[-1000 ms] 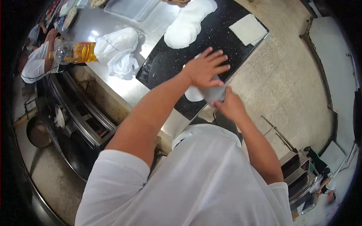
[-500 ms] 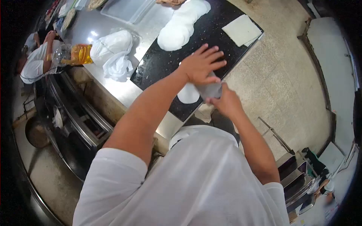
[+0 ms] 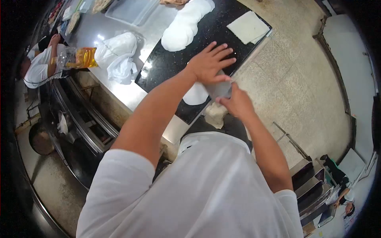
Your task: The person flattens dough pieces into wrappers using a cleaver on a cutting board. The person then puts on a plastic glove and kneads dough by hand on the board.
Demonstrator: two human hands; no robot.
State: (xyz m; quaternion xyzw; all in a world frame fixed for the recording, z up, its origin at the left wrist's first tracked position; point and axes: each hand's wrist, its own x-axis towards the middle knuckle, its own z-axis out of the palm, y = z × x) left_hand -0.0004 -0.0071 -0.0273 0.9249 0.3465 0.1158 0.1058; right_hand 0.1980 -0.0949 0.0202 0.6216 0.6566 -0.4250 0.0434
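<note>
My right hand [image 3: 239, 102] is closed around the near end of a broad flat grey blade [image 3: 218, 88]; the handle is hidden and the blade is slightly blurred. My left hand [image 3: 212, 63] lies palm down with fingers spread, its thumb over the far end of the blade. A thin white round sheet [image 3: 195, 94] lies on the black board [image 3: 158, 73], just left of the blade. Farther up the board is an overlapping row of similar white rounds [image 3: 179, 35]. Folded pale cloths [image 3: 248, 27] rest at the board's right corner.
A white plastic bag [image 3: 118, 49] and an oil bottle [image 3: 85, 58] stand on the steel table, with a clear plastic tub [image 3: 133, 11] behind. A pale cloth [image 3: 215, 115] hangs by my waist. People are at left and lower right; stove equipment [image 3: 79, 123] is at left.
The whole view has shifted slightly. My hands and the blade keep nearly the same grouping, and more of the pale cloth by my waist now shows below my right hand.
</note>
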